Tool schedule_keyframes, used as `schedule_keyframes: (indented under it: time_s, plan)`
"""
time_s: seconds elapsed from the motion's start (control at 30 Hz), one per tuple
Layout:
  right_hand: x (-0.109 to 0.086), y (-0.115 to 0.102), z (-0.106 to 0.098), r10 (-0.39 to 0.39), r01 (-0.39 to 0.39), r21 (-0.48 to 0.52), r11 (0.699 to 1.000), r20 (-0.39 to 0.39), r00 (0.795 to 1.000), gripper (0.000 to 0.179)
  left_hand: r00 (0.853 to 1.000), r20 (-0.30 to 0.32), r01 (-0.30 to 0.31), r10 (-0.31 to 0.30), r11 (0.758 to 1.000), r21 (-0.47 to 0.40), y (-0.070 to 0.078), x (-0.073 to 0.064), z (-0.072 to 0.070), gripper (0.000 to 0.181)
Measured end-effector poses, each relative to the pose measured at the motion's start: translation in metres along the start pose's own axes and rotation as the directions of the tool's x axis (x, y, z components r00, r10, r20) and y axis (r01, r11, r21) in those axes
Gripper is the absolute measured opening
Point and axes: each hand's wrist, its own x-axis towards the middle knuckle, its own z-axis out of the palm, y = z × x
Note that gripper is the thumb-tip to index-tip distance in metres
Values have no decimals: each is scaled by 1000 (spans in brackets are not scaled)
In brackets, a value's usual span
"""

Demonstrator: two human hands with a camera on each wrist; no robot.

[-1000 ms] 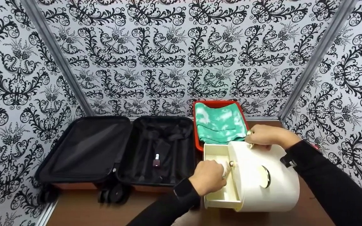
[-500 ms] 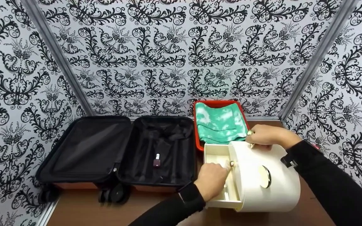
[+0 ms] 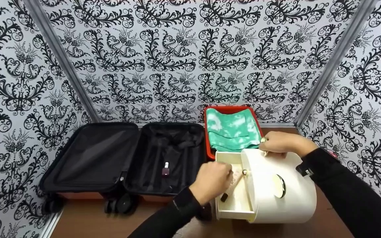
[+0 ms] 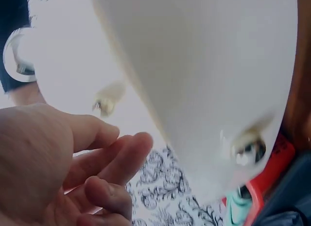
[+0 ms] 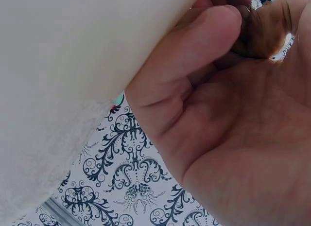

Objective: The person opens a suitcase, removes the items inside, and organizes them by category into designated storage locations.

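Observation:
A cream box [image 3: 286, 205] with a curved top stands at the right of the table, its shallow drawer [image 3: 220, 158] pulled out to the left. Over the drawer hovers my left hand [image 3: 212, 180], fingers loosely bent; in the left wrist view nothing shows between thumb and fingers. Below those fingers a pale printed tube [image 3: 232, 185] with a dark cap slants inside the drawer. A small round knob [image 3: 244, 172] sticks out from the box just beyond. My right hand [image 3: 278, 142] grips a golden handle [image 5: 265, 31] at the box's far side, fingers curled round it.
Left of the box lies an open black suitcase [image 3: 94, 158] with wheels; a dark nail polish bottle [image 3: 165, 170] lies in its right half. Behind the drawer, a red basket [image 3: 208, 145] holds green-and-white cloth [image 3: 233, 127]. Patterned walls [image 3: 177, 59] enclose the table.
My left hand moved in over the drawer by the knob, then drew back to the left. The capped tube now shows in the drawer. My right hand stays at the handle.

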Motion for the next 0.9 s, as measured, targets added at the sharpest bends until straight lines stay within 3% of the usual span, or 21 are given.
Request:
schedule_keyframes:
  time_s: [0.1,0.3,0.63,0.9]
  plan:
    - [0,-1,-1,1,-1,6,1000,4,1000,33,998,-29,44,-47,995,-94,-16,0,-7,12]
    - [-2,-3,-1,-24,24,5,1000,-3,1000,31,990,8,140,-142,960,-244,-45,-11,-7,13]
    - [-2,-2,-1,-22,22,7,1000,-4,1000,29,985,150,136,-80,903,-407,-63,-47,18,19]
    - [0,0,0,-12,12,2,1000,-8,1000,30,983,162,155,-91,883,-444,-67,-66,32,19]
